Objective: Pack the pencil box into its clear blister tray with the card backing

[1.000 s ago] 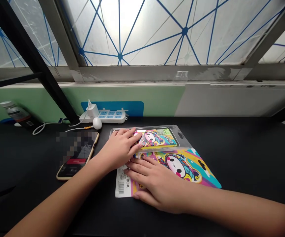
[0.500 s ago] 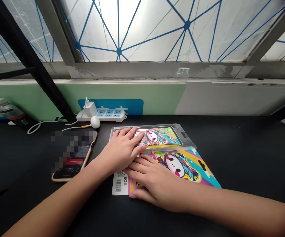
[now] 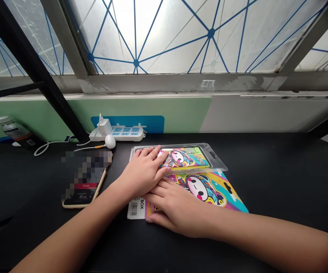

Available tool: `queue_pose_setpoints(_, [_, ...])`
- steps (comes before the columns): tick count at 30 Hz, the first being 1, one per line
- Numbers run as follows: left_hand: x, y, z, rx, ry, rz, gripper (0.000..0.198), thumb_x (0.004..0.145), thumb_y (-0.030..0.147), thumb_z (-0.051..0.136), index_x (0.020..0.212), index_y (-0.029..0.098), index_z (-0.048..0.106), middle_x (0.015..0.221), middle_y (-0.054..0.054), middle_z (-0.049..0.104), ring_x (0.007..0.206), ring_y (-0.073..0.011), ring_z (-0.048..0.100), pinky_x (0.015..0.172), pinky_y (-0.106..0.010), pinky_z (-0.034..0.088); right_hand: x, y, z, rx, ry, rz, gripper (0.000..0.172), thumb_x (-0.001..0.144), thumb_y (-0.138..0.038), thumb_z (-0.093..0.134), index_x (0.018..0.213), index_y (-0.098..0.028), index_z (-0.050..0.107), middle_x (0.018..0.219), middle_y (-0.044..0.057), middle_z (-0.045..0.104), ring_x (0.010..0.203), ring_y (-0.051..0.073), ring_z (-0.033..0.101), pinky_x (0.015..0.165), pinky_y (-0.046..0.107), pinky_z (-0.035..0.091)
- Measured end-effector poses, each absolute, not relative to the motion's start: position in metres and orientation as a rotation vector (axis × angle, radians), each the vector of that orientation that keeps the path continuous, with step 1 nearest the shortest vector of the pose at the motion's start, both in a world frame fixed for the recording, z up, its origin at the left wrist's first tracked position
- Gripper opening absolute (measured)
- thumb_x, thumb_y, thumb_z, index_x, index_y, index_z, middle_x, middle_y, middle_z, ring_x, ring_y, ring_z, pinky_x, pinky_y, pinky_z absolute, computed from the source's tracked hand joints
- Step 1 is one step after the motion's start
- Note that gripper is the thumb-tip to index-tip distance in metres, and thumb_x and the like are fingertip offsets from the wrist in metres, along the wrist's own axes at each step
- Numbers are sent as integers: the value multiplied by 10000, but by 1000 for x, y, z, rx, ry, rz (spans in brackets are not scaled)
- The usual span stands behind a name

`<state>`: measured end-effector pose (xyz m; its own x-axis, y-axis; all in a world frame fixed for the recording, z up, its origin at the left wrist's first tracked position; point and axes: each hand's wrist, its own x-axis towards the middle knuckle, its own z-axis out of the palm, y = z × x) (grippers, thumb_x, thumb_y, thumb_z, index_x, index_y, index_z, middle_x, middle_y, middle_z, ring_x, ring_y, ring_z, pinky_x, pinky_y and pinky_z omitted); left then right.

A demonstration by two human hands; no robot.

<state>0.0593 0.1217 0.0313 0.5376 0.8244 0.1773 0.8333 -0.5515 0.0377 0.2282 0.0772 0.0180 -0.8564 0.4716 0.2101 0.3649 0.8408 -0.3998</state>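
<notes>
- Left hand: flat and open, not gripping, across the left end of the blister. Its fingers spread over the clear plastic, and the fingertips reach the small insert inside, covering its left edge.
- Right hand: also flat and open, not gripping, on the large card. Its fingertips sit just beside the left hand's heel.
- Large card: lies directly in front of the blister, on the person's side, with its top edge just under the blister's lower rim. The right hand covers its left half.
- Barcode label: on the card's left end, just left of the right hand.
- Phone: left of the blister, in a tan case, its screen pixelated. The left forearm passes just beside it.
- Earbud: behind the blister's left corner, near it, with its thin cable running left.
- Power strip: white with blue sockets, behind the blister against the wall, a white charger plugged in.
- Bottle: far left of the blister, tilted against the wall.
- Desk: black, under all of these.
</notes>
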Motion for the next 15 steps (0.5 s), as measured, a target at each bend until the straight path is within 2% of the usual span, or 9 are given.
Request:
queue_pose_setpoints(2, [56, 122, 31, -2750, -1478, -354, 518, 1068, 455, 392, 1518, 211, 474, 1595, -125, 458, 1440, -349, 429, 1144, -553, 353, 229, 75, 16, -585, -2711, 414, 284, 1003, -327, 547, 1176, -153, 691, 1229, 121, 725, 1216, 246, 601, 1118, 410, 405])
queue_pose_setpoints(4, [50, 122, 33, -2813, -1519, -540, 488, 1074, 393, 372, 1506, 194, 481, 1561, -118, 507, 1437, -302, 455, 1167, -500, 362, 232, 73, 16, -510, -2681, 267, 232, 1013, -274, 501, 1024, -170, 708, 1063, 90, 763, 1069, 227, 647, 1023, 402, 460])
queue_pose_setpoints(7, [39, 125, 39, -2804, -1627, -943, 406, 1059, 323, 373, 1376, 204, 598, 1390, -80, 667, 1285, -241, 611, 1090, -393, 470, 244, 74, 20, -429, -2581, 65, 209, 1000, -209, 500, 933, -179, 695, 936, 60, 770, 873, 197, 661, 853, 374, 491])
queue_pose_setpoints(9, [33, 128, 42, -2726, -1693, -1102, 339, 1036, 325, 432, 1263, 220, 661, 1271, -63, 726, 1179, -238, 666, 1026, -375, 514, 256, 80, 27, -452, -2510, -23, 176, 980, -193, 531, 905, -176, 689, 854, 51, 755, 768, 182, 645, 777, 364, 479])
queue_pose_setpoints(12, [28, 132, 42, -2708, -1687, -990, 317, 1004, 342, 523, 1266, 217, 651, 1278, -73, 714, 1202, -265, 634, 1030, -418, 501, 279, 102, 38, -588, -2437, -107, 189, 978, -206, 539, 854, -183, 680, 810, 56, 735, 733, 191, 637, 727, 369, 466])
queue_pose_setpoints(15, [28, 135, 36, -2764, -1624, -778, 321, 997, 339, 561, 1290, 232, 638, 1366, -74, 669, 1279, -297, 565, 1073, -495, 442, 303, 133, 43, -871, -2430, -132, 237, 1002, -279, 508, 902, -177, 697, 888, 92, 737, 810, 233, 657, 749, 399, 484])
